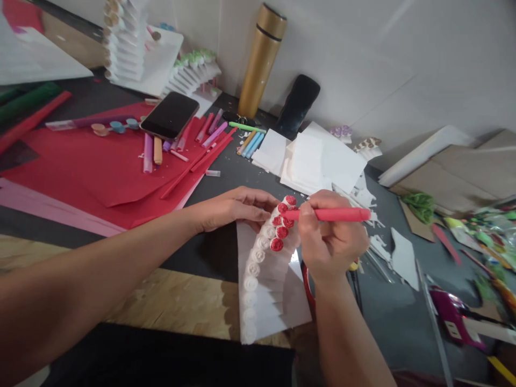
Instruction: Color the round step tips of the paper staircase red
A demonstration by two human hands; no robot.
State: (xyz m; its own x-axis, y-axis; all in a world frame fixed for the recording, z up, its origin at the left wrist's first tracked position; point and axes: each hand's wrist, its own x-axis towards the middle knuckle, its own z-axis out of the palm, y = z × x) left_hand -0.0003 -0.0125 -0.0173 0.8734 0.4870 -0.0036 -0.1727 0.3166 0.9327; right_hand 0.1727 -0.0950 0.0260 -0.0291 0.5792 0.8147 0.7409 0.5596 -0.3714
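Observation:
A red marker point(342, 215) lies in the grip of my right hand point(332, 239), its tip at the small rosettes near the top of a curved white paper piece point(268, 279). Several rosettes point(277, 244) at that end are red; the others point(253, 269) down the curve are white. Beneath the piece is a white card point(296, 312). My left hand point(245, 208) rests at the far left side of the piece, fingers bent around its edge; what the fingertips touch is partly hidden.
Red paper sheets point(80, 161) spread at left, bearing a phone point(171, 115) and several markers. A gold flask point(262, 62) and a dark upright device point(298, 105) stand by the wall. White sheets point(318, 156) and scraps lie ahead; a purple glue gun point(453, 314) sits right.

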